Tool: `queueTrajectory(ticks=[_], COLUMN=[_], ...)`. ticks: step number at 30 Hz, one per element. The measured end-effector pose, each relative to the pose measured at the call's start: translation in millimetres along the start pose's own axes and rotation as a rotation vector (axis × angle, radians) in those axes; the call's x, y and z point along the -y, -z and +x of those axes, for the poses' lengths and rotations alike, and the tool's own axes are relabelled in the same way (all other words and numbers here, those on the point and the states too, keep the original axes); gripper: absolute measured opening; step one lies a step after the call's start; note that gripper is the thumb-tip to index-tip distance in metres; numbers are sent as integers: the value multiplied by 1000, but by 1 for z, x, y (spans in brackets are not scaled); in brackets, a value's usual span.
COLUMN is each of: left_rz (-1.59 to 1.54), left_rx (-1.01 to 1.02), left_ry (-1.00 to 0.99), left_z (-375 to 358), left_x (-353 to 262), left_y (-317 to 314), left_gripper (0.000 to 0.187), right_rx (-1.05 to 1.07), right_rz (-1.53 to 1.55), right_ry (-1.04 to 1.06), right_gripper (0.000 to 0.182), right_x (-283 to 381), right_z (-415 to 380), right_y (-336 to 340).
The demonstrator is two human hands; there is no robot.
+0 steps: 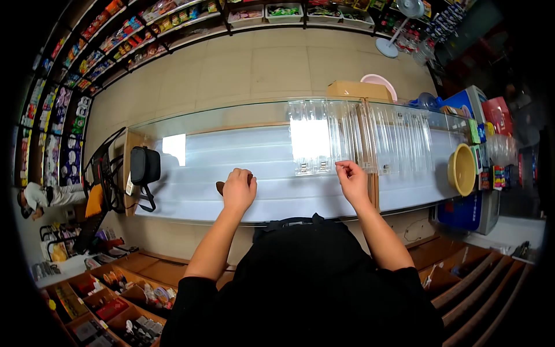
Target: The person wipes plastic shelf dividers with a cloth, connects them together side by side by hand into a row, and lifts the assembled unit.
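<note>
On the left side of the glass-topped counter, my left hand is closed over a small dark brown object. Only its edges show past my fingers, so its kind is hidden. My right hand hovers at the near end of a row of clear plastic strips or trays. Its thumb and fingertips are pressed together, and anything between them is too small to tell. More clear plastic strips lie to the right of the wooden divider.
A black bag with a strap sits at the counter's left end. At the right end stands a yellow basin beside small boxes. Beyond the counter are a cardboard box and a pink basin. A person is at far left.
</note>
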State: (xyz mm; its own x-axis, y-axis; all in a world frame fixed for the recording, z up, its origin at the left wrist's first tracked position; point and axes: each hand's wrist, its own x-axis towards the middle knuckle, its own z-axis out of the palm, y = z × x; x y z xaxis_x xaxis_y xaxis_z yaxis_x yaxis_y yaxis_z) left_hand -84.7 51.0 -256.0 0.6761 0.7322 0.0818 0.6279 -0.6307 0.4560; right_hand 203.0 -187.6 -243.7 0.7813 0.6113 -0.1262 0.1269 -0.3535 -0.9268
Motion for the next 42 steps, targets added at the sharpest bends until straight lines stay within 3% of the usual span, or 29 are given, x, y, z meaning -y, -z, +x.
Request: queueTrajectory(ticks=[6, 12, 17, 21, 24, 29, 36, 39, 42], left_rz=[13, 56, -141, -253, -331, -314, -154, -94, -285], left_rx=[77, -31, 111, 176, 304, 294, 327, 284, 247], left_ry=[-83, -218, -287, -286, -255, -275, -377, -387, -227], left_z=[3, 12, 24, 29, 35, 40, 47, 46, 49], left_x=[15, 6, -28, -64, -85, -100, -114, -120, -123], left_y=[-2, 3, -3, -18, -28, -46, -47, -43, -46], left_gripper=[23, 33, 35, 39, 60, 64, 68, 64, 63], right_rx=[-68, -81, -94, -50, 14, 31, 121, 130, 138], right_rz=[-24, -33, -110, -169, -238, 53, -47, -226, -338], right_ry=[-50, -47, 17, 53, 42, -52, -92, -4, 25], right_gripper=[16, 16, 19, 18, 17, 19, 20, 29, 32], right_x=[-4, -12, -12, -7, -12, -10, 8, 8, 11], right_z=[-34, -44, -30, -14, 8, 60, 98, 108, 114], right_y=[-12, -9, 4, 17, 23, 32, 9, -7, -12])
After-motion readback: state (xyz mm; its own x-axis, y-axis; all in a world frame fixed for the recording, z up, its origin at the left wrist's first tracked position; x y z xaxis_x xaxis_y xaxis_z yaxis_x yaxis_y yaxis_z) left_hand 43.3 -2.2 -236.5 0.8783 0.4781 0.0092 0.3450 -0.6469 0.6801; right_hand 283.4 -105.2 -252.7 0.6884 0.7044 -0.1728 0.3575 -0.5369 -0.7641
